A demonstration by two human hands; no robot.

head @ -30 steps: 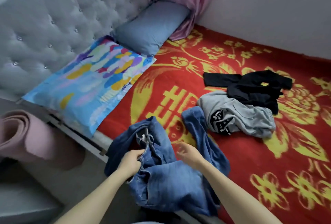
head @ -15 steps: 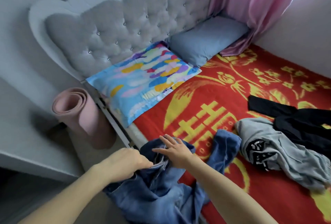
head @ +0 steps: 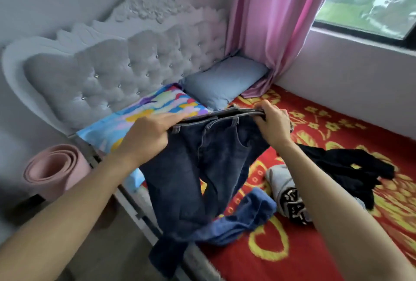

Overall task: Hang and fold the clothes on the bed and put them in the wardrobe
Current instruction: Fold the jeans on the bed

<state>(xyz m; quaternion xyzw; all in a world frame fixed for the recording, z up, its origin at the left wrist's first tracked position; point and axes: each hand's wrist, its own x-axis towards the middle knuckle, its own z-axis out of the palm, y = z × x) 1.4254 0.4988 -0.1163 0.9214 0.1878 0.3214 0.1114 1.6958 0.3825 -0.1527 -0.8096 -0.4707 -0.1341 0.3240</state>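
1. Denim in dark blue is the piece in hand: the dark blue denim jeans (head: 202, 157) are held up by the waistband above the edge of the red and yellow patterned bed cover (head: 337, 123), with the lower legs trailing crumpled onto the bed edge.
2. The waistband's left end is pinched by the left hand (head: 146, 134), its fingers laid along the top. The right end is gripped by the right hand (head: 273, 123), its fingers curled over the band.
3. The jeans can be judged fairly heavy, thick yet limp, neither slippery nor fragile. The legs are likely to sag and twist unless shaken out.
4. The waistband, stiffened by doubled seams, is judged the surest hold; for folding, the hems could be taken next.
5. A crumpled grey printed garment (head: 283, 186) and a black garment (head: 342, 166) lie on the bed nearby, not yet folded.
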